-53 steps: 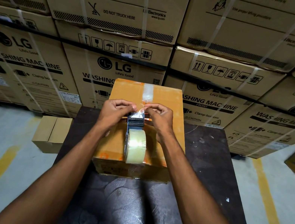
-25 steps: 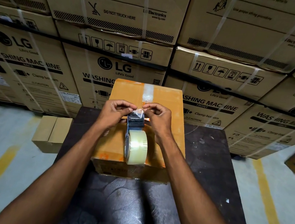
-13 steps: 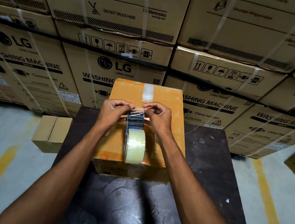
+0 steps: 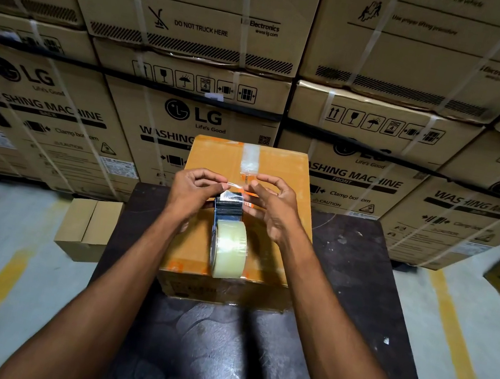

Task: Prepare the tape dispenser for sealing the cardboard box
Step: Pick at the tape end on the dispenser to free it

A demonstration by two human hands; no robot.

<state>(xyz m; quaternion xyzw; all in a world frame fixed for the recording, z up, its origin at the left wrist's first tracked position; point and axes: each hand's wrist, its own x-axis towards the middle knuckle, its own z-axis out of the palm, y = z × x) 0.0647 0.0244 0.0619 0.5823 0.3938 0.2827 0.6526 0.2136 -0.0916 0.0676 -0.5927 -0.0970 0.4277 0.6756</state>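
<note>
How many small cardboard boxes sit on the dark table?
1: the orange-topped cardboard box on the dark table, under the tape dispenser. Another small box stands on the floor, left of the table.

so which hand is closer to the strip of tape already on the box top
Right. The right hand has its fingertips just below the tape strip; the left hand sits further off, down and to the strip's left.
</note>
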